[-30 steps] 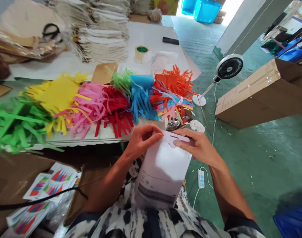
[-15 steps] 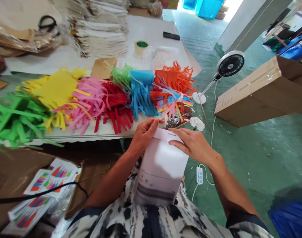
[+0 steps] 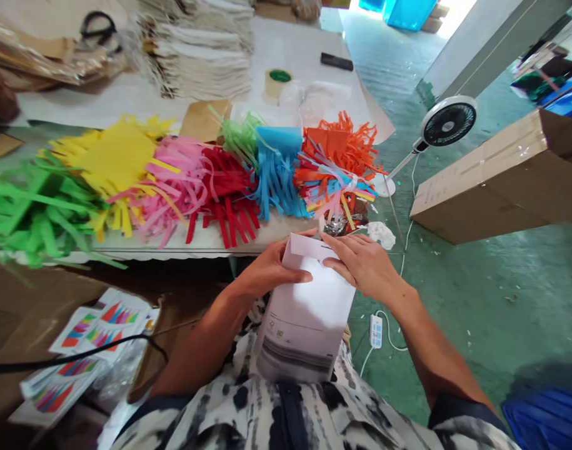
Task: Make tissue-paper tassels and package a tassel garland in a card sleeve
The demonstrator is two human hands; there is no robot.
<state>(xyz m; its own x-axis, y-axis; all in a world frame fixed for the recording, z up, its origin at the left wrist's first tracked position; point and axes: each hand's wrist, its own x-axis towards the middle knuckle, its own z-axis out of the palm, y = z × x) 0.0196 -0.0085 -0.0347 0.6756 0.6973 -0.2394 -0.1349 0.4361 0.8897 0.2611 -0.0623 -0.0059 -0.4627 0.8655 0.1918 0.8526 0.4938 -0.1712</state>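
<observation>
You hold the white pouch (image 3: 309, 312) upright in front of you. Its lower edge is propped on your lap against the patterned shirt (image 3: 286, 412), which seems to take its weight and leave both hands free to work at the top. Your left hand (image 3: 267, 272) is closed on the upper left edge, with the thumb laid across the front and the other fingers (image 3: 292, 240) curled round behind. That grip looks meant to steady the pouch. Your right hand (image 3: 363, 265) lies over the upper right corner with its fingers stretched almost flat along the folded top flap (image 3: 309, 247), as if pressing the crease down. The thumb is hidden, so you cannot tell whether that hand pinches the flap or only bears on it. The pouch is flat, white and slightly glossy. It has a sharp fold line just below your fingertips, a grey printed band near the bottom and a few small marks above it, too small to read. Just beyond your fingers, at the near edge of the surface (image 3: 205, 244), lies a row of coloured paper fringes (image 3: 210, 181). Near your left elbow sits a clear bag of printed cards (image 3: 79, 350).
</observation>
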